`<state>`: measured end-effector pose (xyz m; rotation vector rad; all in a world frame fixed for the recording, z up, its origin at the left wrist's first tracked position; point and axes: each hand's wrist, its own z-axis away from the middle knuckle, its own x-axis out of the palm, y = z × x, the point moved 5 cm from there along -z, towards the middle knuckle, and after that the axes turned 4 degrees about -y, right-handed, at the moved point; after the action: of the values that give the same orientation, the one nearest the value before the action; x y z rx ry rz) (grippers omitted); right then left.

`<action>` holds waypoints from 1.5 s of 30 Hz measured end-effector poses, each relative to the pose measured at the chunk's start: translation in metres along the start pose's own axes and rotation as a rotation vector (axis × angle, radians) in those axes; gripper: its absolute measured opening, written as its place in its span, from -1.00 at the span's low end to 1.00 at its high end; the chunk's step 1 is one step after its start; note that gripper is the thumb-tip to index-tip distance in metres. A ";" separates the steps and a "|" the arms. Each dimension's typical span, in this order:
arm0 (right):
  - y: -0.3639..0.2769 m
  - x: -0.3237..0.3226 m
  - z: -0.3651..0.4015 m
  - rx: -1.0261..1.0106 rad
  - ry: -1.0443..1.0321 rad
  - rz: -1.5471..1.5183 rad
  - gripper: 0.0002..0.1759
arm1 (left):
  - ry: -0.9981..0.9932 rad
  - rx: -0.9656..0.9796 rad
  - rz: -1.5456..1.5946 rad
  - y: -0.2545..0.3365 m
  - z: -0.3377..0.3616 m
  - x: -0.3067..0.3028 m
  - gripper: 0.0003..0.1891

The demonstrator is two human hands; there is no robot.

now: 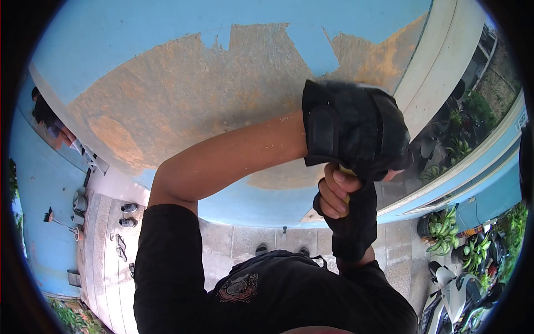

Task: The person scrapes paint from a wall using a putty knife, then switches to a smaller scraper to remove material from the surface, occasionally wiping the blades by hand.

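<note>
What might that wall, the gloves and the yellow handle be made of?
Wall: probably cement plaster, rough and matte where bare and grainy; the blue paint looks smooth, with ragged edges.
Black gloves: perhaps synthetic leather or fabric, mostly dull, judging by panels and wrist strap.
Yellow handle: maybe plastic or painted wood; fingers hide too much to tell its finish.
</note>
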<state>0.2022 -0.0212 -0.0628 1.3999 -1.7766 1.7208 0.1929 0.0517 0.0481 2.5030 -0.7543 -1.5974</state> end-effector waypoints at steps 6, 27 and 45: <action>0.001 -0.001 0.004 -0.071 0.129 0.030 -0.72 | 0.124 0.124 -0.197 0.021 0.001 -0.002 -0.87; -0.028 0.004 0.044 -0.471 0.268 0.748 -0.69 | 0.371 0.054 -0.653 0.080 0.145 0.030 -0.89; 0.015 0.040 0.016 -0.720 0.681 1.886 -0.28 | 0.441 0.053 -0.568 0.084 0.217 0.040 -0.86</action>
<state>0.1771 -0.0553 -0.0448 -1.4995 -2.6786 1.1844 -0.0132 0.0025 -0.0569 3.1251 -0.0275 -1.0442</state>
